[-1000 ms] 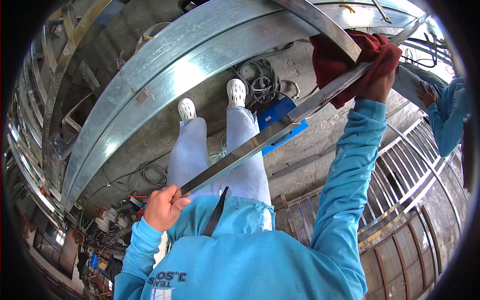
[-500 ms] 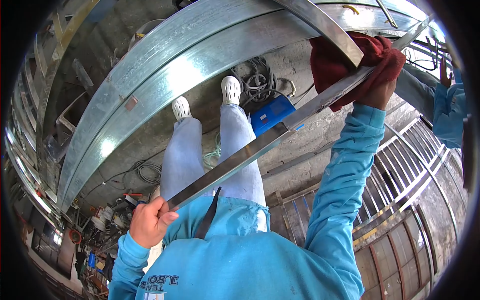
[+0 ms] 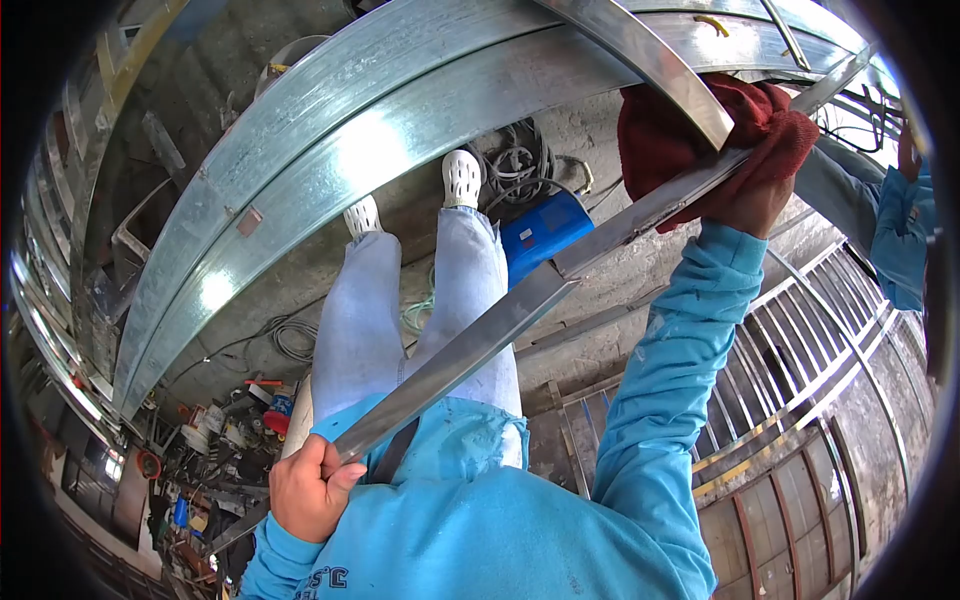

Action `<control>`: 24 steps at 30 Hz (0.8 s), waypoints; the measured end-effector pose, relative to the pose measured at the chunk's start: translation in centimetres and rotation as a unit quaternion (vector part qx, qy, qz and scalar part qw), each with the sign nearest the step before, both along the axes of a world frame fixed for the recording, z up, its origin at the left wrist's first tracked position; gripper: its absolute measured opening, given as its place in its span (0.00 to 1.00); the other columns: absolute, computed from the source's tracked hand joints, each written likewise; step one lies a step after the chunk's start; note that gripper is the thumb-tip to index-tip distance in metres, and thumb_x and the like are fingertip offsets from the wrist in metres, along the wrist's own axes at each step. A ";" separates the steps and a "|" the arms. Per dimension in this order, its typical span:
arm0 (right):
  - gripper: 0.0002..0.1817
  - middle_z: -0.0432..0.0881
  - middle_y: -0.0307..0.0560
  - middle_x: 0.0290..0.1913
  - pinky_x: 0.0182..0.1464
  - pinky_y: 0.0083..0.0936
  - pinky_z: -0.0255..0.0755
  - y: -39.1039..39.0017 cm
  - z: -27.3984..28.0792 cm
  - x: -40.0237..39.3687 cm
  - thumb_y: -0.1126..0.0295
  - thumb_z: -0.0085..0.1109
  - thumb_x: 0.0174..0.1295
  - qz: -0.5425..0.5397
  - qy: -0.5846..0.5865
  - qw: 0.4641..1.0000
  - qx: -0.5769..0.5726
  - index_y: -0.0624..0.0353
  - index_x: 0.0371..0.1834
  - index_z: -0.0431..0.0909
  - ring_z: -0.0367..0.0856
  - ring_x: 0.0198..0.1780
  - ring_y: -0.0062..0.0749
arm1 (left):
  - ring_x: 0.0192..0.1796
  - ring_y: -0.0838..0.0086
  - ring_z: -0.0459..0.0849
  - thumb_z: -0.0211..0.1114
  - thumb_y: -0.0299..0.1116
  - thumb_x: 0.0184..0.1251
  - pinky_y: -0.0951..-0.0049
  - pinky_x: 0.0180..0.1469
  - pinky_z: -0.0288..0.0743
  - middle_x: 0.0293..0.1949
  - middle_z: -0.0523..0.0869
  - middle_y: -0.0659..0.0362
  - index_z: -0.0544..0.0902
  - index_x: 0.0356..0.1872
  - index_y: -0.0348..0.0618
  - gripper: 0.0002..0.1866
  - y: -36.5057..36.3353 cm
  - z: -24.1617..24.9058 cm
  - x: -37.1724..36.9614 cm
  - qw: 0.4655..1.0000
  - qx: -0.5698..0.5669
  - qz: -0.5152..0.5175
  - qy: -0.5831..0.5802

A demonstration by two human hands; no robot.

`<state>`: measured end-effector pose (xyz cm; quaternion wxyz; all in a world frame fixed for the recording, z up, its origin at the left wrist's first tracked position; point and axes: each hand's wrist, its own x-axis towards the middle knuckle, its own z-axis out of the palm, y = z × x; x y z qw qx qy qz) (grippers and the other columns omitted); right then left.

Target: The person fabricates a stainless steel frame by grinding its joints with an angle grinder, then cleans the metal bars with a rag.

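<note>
A long metal bar [image 3: 450, 360] runs diagonally across my lap, from lower left to upper right. My left hand [image 3: 312, 492] is closed round its lower end, thumb on top. At the upper right my right hand [image 3: 752, 205] grips a dark red cloth [image 3: 665, 140] wrapped round the bar's far part. Fingers of this hand are mostly hidden by the cloth. Another metal strip [image 3: 650, 55] comes down from the top, its end resting at the cloth and the bar.
Wide curved metal beams [image 3: 370, 140] arch in front of my legs. Beyond my knees lie a blue box [image 3: 545, 235] and coiled cables [image 3: 515, 160]. Another person [image 3: 900, 235] is at the right edge. Metal grilles [image 3: 800, 350] lie at right, cluttered tools [image 3: 225, 435] at lower left.
My left hand has moved slightly down and right with the bar's lower end. The bar has turned a little, showing a brighter face. My right hand and the cloth have barely shifted.
</note>
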<state>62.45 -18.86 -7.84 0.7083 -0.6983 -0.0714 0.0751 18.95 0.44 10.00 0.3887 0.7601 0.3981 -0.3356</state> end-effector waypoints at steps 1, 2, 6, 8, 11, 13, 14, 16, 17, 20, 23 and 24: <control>0.35 0.80 0.54 0.55 0.66 0.31 0.66 -0.1 -0.1 0.0 0.44 0.39 0.76 0.001 0.008 1.000 0.018 0.72 0.63 0.67 0.78 0.57 0.40 | 0.19 0.54 0.76 0.59 0.70 0.61 0.59 0.23 0.68 0.15 0.73 0.55 0.69 0.23 0.40 0.36 0.2 -0.2 0.0 1.000 0.004 -0.008 0.000; 0.35 0.80 0.54 0.55 0.66 0.32 0.66 0.0 -0.1 -0.1 0.45 0.39 0.76 -0.010 0.011 1.000 0.017 0.72 0.63 0.67 0.78 0.57 0.40 | 0.19 0.55 0.76 0.59 0.71 0.61 0.60 0.23 0.68 0.15 0.73 0.55 0.69 0.22 0.40 0.37 0.5 -0.3 0.1 1.000 -0.009 -0.005 0.000; 0.33 0.80 0.56 0.55 0.67 0.35 0.66 0.0 0.6 -0.4 0.47 0.40 0.76 -0.011 0.021 0.999 0.033 0.72 0.63 0.67 0.78 0.57 0.42 | 0.18 0.55 0.76 0.58 0.72 0.60 0.61 0.23 0.68 0.14 0.72 0.55 0.69 0.22 0.39 0.38 2.0 -0.8 -0.7 0.998 -0.055 0.011 -0.008; 0.33 0.80 0.57 0.55 0.67 0.35 0.66 0.0 0.8 -0.7 0.47 0.40 0.76 -0.002 0.027 0.999 0.042 0.72 0.63 0.67 0.78 0.57 0.42 | 0.18 0.57 0.75 0.58 0.73 0.58 0.63 0.23 0.67 0.15 0.72 0.55 0.68 0.21 0.39 0.39 2.1 -1.2 -0.9 0.998 -0.062 0.026 -0.021; 0.33 0.78 0.58 0.57 0.67 0.35 0.66 -0.1 1.0 -0.8 0.47 0.40 0.76 -0.002 0.023 0.999 0.027 0.72 0.63 0.67 0.78 0.58 0.42 | 0.17 0.58 0.75 0.58 0.73 0.58 0.64 0.23 0.68 0.15 0.72 0.55 0.68 0.21 0.39 0.39 2.5 -1.9 -1.5 0.997 -0.079 0.009 -0.013; 0.33 0.78 0.58 0.58 0.68 0.35 0.66 -0.5 0.9 -0.8 0.47 0.41 0.76 0.012 0.020 1.000 0.008 0.73 0.63 0.66 0.78 0.58 0.43 | 0.17 0.58 0.75 0.58 0.72 0.59 0.65 0.23 0.68 0.14 0.72 0.55 0.68 0.21 0.39 0.39 2.7 -2.0 -1.3 0.995 -0.101 0.015 -0.011; 0.33 0.77 0.58 0.59 0.68 0.35 0.66 -0.4 1.0 -0.8 0.47 0.41 0.76 0.008 0.024 1.000 0.017 0.72 0.63 0.67 0.77 0.59 0.42 | 0.17 0.59 0.75 0.58 0.72 0.59 0.65 0.23 0.68 0.14 0.72 0.55 0.68 0.20 0.39 0.39 2.7 -2.0 -1.2 0.994 -0.112 0.019 -0.009; 0.32 0.77 0.57 0.59 0.68 0.34 0.65 -0.4 0.8 -0.7 0.47 0.41 0.76 0.009 0.020 1.000 0.019 0.72 0.62 0.67 0.77 0.59 0.41 | 0.17 0.59 0.74 0.58 0.72 0.59 0.65 0.23 0.68 0.14 0.71 0.55 0.68 0.20 0.39 0.39 2.7 -1.9 -0.8 0.992 -0.120 0.035 -0.010; 0.32 0.77 0.57 0.59 0.68 0.34 0.65 -0.4 0.7 -0.7 0.48 0.41 0.76 0.009 0.018 1.000 0.020 0.71 0.62 0.67 0.77 0.59 0.40 | 0.16 0.60 0.74 0.59 0.72 0.59 0.65 0.23 0.68 0.14 0.71 0.55 0.68 0.20 0.39 0.39 2.7 -1.7 -0.6 0.991 -0.123 0.043 -0.010; 0.31 0.78 0.56 0.58 0.67 0.34 0.66 -0.3 0.5 -0.4 0.49 0.42 0.76 0.002 0.017 0.999 0.035 0.71 0.61 0.68 0.77 0.59 0.40 | 0.16 0.60 0.74 0.59 0.71 0.60 0.66 0.23 0.68 0.14 0.72 0.55 0.68 0.20 0.38 0.38 3.2 -1.1 0.1 0.992 -0.122 0.032 -0.007; 0.30 0.79 0.56 0.56 0.67 0.34 0.66 -0.4 0.6 -0.6 0.50 0.43 0.76 -0.002 0.000 1.000 0.002 0.71 0.62 0.67 0.78 0.58 0.40 | 0.16 0.61 0.74 0.60 0.70 0.60 0.66 0.23 0.68 0.15 0.72 0.55 0.68 0.20 0.38 0.38 3.6 -0.4 0.5 0.994 -0.113 0.000 0.004; 0.30 0.79 0.55 0.56 0.67 0.34 0.67 -0.4 0.6 -0.7 0.50 0.44 0.76 -0.002 -0.003 1.000 0.000 0.71 0.62 0.67 0.78 0.58 0.40 | 0.17 0.61 0.74 0.60 0.70 0.60 0.66 0.23 0.68 0.15 0.72 0.55 0.69 0.21 0.38 0.37 3.7 -0.2 0.7 0.994 -0.112 0.003 0.006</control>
